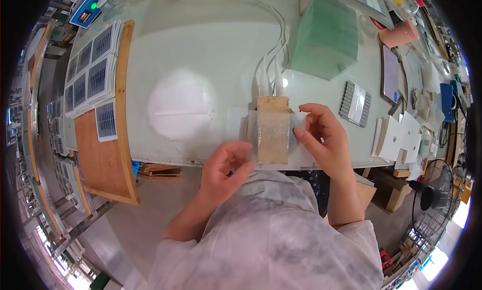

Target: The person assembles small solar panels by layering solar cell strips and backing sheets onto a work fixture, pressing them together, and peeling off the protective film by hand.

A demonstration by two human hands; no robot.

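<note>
A tan rectangular block (pixel 273 131) lies at the table's front edge, white cables running into its far end. A clear film or thin sheet (pixel 254 141) lies across it and reaches out on both sides. My left hand (pixel 223 169) is just left of the block, fingers curled, thumb and forefinger apart. On the other side, my right hand (pixel 325 139) hovers at the sheet's right edge with a gap between thumb and forefinger. A dark rounded patch shows under the sheet by my right thumb. Whether either hand touches the sheet is hard to see.
A stack of greenish glass sheets (pixel 326 36) stands at the back right. Nearer is a small striped panel (pixel 355 103), with a phone-like slab (pixel 389 74) beyond. Stacked solar panels (pixel 98 79) sit on a wooden board at left. A black fan (pixel 429 199) stands lower right.
</note>
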